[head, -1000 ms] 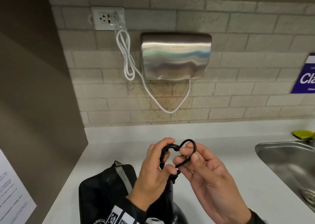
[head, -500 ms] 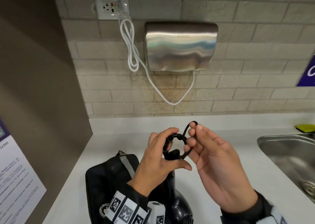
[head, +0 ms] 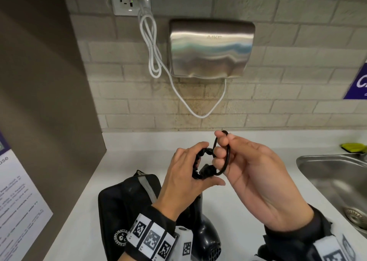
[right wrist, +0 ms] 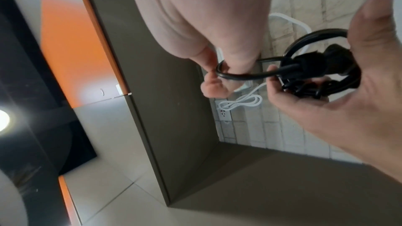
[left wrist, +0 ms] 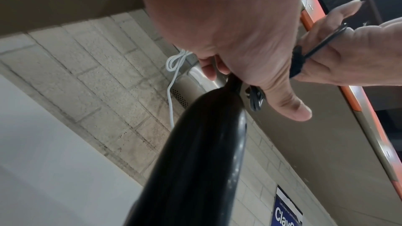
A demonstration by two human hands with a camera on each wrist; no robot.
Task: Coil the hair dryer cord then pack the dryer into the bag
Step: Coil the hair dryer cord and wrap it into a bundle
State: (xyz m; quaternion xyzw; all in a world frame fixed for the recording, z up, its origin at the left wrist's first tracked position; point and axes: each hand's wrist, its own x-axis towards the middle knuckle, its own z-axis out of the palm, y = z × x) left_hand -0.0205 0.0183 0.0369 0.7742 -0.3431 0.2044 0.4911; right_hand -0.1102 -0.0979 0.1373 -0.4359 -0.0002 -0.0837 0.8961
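Observation:
My left hand (head: pixel 205 166) grips the coiled bundle of black cord (head: pixel 196 164) above the counter, thumb under it near the plug (left wrist: pixel 256 100). My right hand (head: pixel 223 142) faces it, fingers curled through one cord loop (head: pixel 228 157) and holding it just right of the bundle. The right wrist view shows the loop (right wrist: pixel 239 76) round those fingers and the bundle (right wrist: pixel 315 75) in the left palm. The black hair dryer (head: pixel 207 239) hangs below the left hand, its handle (left wrist: pixel 191 161) filling the left wrist view. The black bag (head: pixel 123 207) lies on the counter, left of the dryer.
A steel sink (head: pixel 333 173) is set into the white counter (head: pixel 139 157) at the right, with a yellow sponge (head: pixel 353 147) behind it. On the brick wall hang a metal hand dryer (head: pixel 210 48), its white cord (head: pixel 153 48) and an outlet (head: pixel 129 0). A brown side wall (head: pixel 39 82) stands left.
My right hand has slid its fingers further into the cord loop and drawn it up and to the right. The left hand keeps its hold on the bundle.

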